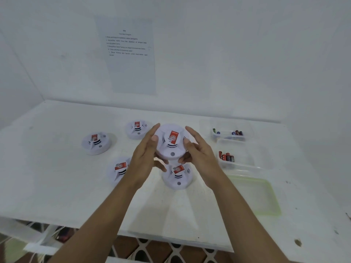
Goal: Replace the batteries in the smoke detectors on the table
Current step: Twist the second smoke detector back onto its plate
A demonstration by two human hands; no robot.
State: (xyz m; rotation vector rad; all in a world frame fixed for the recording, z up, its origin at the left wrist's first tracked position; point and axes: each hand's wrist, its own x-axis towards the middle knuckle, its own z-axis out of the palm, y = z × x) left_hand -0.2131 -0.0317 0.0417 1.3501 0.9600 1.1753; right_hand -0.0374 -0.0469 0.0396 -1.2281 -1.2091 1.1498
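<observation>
A white round smoke detector [171, 144] with a red label is lifted above the table, held between both hands. My left hand [145, 156] grips its left edge, thumb on top and fingers underneath. On the opposite edge my right hand [198, 155] holds it the same way. Several more smoke detectors lie on the table: one directly below the held one [177, 177], one at the front left [118, 170], one at the far left [96, 143] and one at the back [135, 130].
Two clear plastic tubs stand at the right, the back tub [230, 132] and the near tub [227, 157], both holding batteries. A green-rimmed lid [254, 195] lies in front of them. The white table [57, 186] meets walls behind and left; a printed sheet [129, 54] hangs there.
</observation>
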